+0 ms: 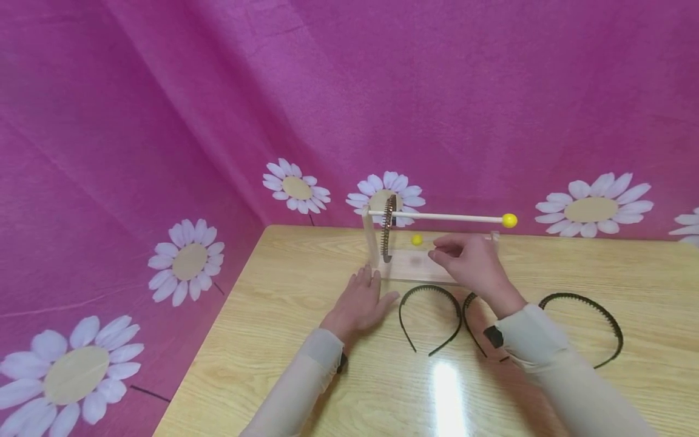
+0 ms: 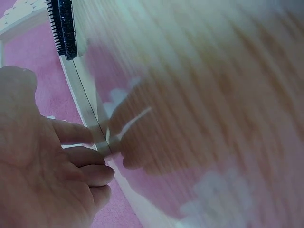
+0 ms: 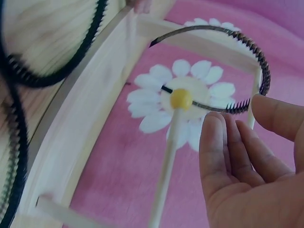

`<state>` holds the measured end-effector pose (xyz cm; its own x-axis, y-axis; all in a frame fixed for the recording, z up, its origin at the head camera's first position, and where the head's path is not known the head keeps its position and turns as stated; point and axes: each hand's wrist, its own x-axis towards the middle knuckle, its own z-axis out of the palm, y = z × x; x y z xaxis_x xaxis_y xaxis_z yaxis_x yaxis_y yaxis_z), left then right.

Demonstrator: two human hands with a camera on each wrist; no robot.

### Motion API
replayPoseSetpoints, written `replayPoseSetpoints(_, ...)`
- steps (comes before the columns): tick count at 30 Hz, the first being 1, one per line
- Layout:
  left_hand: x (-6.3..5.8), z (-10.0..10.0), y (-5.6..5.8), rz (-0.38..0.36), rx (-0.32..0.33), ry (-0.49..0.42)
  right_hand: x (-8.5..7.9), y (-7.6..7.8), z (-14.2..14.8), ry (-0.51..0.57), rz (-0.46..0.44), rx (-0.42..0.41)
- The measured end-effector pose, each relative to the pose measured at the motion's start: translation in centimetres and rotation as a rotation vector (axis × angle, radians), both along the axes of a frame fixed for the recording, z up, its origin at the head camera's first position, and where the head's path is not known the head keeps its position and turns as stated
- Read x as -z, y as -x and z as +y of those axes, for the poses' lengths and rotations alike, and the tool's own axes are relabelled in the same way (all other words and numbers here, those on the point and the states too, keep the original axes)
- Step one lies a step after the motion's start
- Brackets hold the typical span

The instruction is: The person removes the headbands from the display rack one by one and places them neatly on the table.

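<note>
A pale wooden stand [image 1: 369, 237] carries a long upper rod [image 1: 448, 216] with a yellow ball end [image 1: 509, 220]. A toothed brown headband [image 1: 388, 227] hangs on that rod near the left post. My left hand [image 1: 357, 306] lies on the table, its fingertips at the stand's front left corner. My right hand [image 1: 472, 264] is raised in front of the lower rod, whose yellow ball [image 1: 417, 240] shows left of the fingertips. In the right wrist view, thumb and loosely bent fingers stand apart around nothing, and the headband [image 3: 263, 61] passes behind them.
Black toothed headbands lie on the wooden table [image 1: 289, 279] before the stand: one left [image 1: 429, 287], one middle [image 1: 474, 331] partly behind my right wrist, one right [image 1: 614, 321]. A pink cloth [image 1: 464, 109] with daisies hangs behind the table and to its left.
</note>
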<state>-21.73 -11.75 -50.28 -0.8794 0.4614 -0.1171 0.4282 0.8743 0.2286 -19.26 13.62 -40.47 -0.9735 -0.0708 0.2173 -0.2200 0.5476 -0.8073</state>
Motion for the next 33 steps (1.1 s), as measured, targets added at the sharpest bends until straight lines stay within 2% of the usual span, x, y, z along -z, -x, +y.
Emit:
replayPoseSetpoints(7, -0.1, 0.0, 0.2, 0.017, 0.019, 0.022, -0.2, 0.8, -2.0, 0.024, -0.001, -0.015)
replayPoseSetpoints(12, 0.1, 0.0, 0.4, 0.051, 0.04, 0.039, 0.1, 1.3, -3.0, 0.051, -0.025, -0.026)
replayPoseSetpoints(21, 0.2, -0.1, 0.6, 0.086, 0.061, 0.054, 0.5, 2.0, -4.7, 0.093, -0.016, -0.032)
replayPoseSetpoints(27, 0.4, -0.1, 0.7, 0.134, 0.083, 0.03, 0.2, 2.2, -6.0, 0.126, -0.038, -0.052)
replayPoseSetpoints(33, 0.0, -0.2, 0.5, 0.097, 0.076, 0.049, -0.3, 2.5, -7.0, 0.142, -0.033, -0.056)
